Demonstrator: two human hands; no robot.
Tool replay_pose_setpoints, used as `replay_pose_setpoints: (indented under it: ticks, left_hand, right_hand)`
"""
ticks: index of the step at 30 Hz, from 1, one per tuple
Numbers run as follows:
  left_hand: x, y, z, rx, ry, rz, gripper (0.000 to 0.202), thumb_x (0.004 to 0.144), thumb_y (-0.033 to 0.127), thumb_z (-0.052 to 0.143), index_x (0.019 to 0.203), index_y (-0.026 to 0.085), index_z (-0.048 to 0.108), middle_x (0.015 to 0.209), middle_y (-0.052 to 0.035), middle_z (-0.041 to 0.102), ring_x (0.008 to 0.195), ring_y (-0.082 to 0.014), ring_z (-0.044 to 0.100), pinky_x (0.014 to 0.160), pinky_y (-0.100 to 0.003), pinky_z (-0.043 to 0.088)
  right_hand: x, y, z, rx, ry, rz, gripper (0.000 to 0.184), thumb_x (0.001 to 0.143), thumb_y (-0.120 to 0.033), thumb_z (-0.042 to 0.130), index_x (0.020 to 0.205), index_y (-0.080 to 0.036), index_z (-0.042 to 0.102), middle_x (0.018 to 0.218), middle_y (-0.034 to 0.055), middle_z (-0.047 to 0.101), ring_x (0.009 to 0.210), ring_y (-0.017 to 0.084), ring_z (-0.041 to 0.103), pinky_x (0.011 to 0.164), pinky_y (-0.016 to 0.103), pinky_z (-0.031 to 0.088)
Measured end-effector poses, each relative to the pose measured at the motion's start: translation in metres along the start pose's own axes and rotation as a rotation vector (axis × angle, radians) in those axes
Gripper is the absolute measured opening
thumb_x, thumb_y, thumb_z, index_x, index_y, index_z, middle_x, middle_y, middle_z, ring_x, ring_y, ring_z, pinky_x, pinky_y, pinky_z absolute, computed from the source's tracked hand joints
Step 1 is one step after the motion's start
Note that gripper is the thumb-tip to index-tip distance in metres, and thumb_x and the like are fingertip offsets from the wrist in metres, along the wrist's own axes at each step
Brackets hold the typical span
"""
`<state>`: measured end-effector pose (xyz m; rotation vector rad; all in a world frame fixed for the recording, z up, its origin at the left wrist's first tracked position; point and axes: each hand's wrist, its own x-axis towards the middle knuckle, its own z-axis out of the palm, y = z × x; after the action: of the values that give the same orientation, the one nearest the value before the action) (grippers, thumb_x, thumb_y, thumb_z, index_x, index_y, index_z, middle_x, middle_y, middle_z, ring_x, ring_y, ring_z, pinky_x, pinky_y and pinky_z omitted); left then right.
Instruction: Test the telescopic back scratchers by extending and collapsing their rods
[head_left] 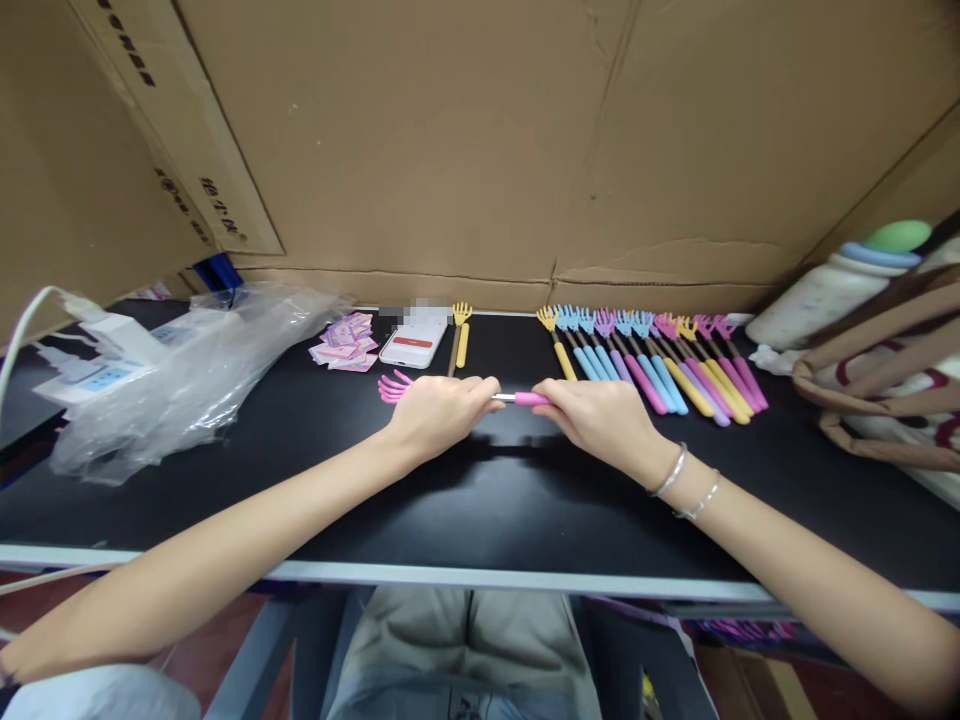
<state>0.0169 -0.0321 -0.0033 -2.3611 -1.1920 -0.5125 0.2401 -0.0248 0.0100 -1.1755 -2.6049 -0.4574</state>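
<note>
Both of my hands grip a pink back scratcher (531, 398), held level above the black table. My left hand (442, 412) is closed around its claw end, and the pink claw sticks out to the left of the fist. Around the pink handle my right hand (607, 415) is wrapped, hiding most of it. A short bit of metal rod shows between the hands. Beyond my left hand lie a yellow-clawed scratcher's rod (454, 345) and a yellow handle (463, 345) side by side. Past my right hand, a row of back scratchers (660, 370) in yellow, blue, purple and pink lies on the table.
Pink printed cards (346, 342) lie near a phone (414, 338) at the back. Clear plastic bags (202, 370) and a power strip (105, 375) occupy the left. A white bottle (829, 290) and a bag (885, 375) stand right. Cardboard (450, 140) walls the back.
</note>
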Motion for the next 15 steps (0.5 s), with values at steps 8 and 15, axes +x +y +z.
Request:
replay_pose_setpoints:
  ticks: [8, 15]
  left_hand:
    - [0.0004, -0.0013, -0.0008, 0.017, 0.053, 0.021, 0.039, 0.095, 0.046, 0.034, 0.079, 0.019, 0.058, 0.06, 0.0004, 0.061, 0.047, -0.0106, 0.053, 0.043, -0.025, 0.013]
    - [0.003, 0.0003, -0.003, 0.039, 0.097, 0.029, 0.036, 0.094, 0.045, 0.037, 0.08, 0.02, 0.059, 0.06, 0.0013, 0.059, 0.047, -0.0097, 0.051, 0.043, -0.026, 0.013]
  right_hand:
    - [0.0009, 0.0009, 0.0067, 0.022, 0.025, 0.037, 0.049, 0.094, -0.052, 0.026, 0.091, -0.019, 0.062, 0.075, 0.0063, 0.068, 0.061, 0.015, 0.056, 0.05, 0.027, 0.018]
    - [0.0026, 0.0087, 0.0071, 0.13, 0.0, 0.014, 0.051, 0.094, -0.053, 0.025, 0.097, -0.019, 0.063, 0.067, 0.0056, 0.066, 0.055, 0.015, 0.054, 0.052, 0.026, 0.02]
